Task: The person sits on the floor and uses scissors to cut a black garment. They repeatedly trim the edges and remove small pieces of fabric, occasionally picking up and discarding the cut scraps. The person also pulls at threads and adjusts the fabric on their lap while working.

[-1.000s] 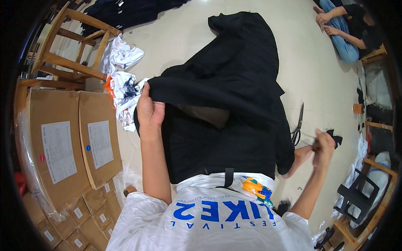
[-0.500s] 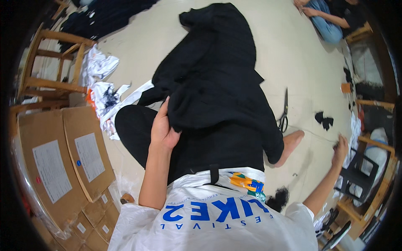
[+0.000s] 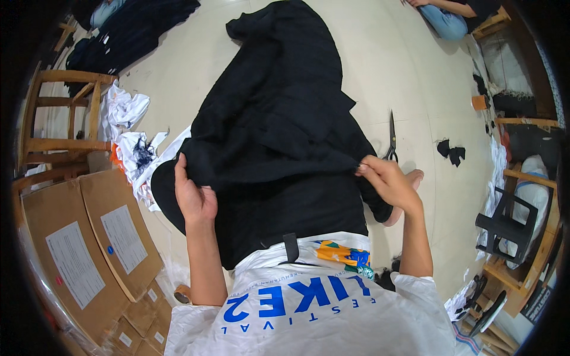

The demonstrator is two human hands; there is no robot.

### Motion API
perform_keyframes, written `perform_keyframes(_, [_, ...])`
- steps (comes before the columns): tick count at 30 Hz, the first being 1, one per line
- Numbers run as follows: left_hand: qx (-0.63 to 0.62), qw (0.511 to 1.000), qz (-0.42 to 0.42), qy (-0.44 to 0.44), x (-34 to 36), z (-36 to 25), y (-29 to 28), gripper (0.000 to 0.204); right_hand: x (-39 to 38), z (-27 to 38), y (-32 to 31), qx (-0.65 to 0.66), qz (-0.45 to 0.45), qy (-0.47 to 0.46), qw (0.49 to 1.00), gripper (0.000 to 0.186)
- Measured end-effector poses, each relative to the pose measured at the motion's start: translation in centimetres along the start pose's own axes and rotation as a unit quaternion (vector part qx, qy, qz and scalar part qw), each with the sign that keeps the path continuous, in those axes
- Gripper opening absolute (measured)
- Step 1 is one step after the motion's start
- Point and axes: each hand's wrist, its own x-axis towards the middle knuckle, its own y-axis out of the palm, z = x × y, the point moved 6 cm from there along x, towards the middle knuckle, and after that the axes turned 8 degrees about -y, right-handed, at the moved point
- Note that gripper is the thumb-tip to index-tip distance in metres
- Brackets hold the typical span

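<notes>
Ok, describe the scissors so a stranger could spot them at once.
Find the big black garment between the left hand and right hand. Just beyond the right hand, on the pale tiled floor, lie the scissors, tips pointing away. Their long, slim shape sets them apart from the small black scraps farther right.

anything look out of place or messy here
Scissors lie loose on the floor by a bare foot, perhaps an odd spot for blades. Black scraps litter the floor farther right. The black garment shows no obvious damage.
</notes>
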Motion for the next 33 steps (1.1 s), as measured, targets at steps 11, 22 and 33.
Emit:
perform_keyframes(11, [-0.146,0.975,0.101,-0.136,3.3,0.9,-1.2,0.031,-0.1,3.3,-1.5,0.663,-0.199,-0.165,0.702,0.026])
perform_keyframes(22, [-0.083,0.992,0.053,-0.079,3.7,-0.7,-1.6,0.027,-1.4,4.7,-4.2,-0.323,-0.155,0.009,0.933,0.044])
perform_keyframes(33, [-0.220,0.961,0.161,0.055,4.8,-8.7,-0.1,0.017,-1.5,-2.3,-3.4,0.325,-0.344,0.058,0.879,0.044])
